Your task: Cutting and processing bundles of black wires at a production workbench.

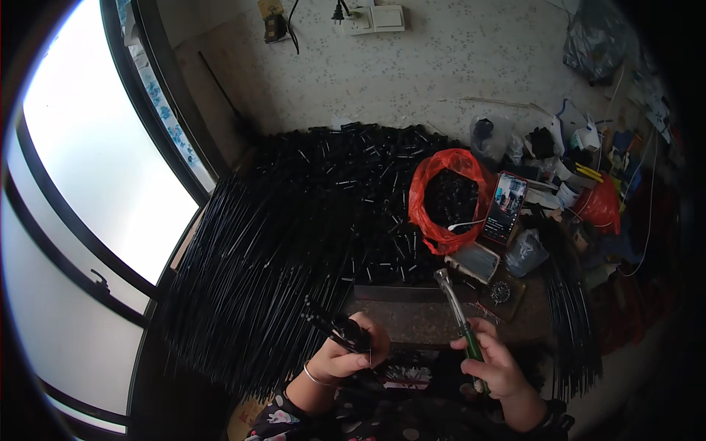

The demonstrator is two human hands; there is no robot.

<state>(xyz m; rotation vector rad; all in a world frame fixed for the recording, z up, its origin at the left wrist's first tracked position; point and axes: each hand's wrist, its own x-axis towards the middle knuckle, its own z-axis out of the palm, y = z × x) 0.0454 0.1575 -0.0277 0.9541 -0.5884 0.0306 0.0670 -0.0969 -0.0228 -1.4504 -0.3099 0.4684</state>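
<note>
My left hand [351, 350] is closed around a thin black rod [323, 320] with a short black sleeve on it, its tip pointing up and left. My right hand [494, 361] grips the green handle of a small hammer [454, 303], whose metal head is raised above a dark flat block [412, 312] in front of me. A bracelet sits on my left wrist. The two hands are about a hand's width apart.
A large heap of long black rods [250, 264] and short black tubes [353, 184] fills the table to the left and ahead. A red plastic bag [434, 195] of black parts and a lit phone [504, 207] stand at the right, amid clutter. A window is at the left.
</note>
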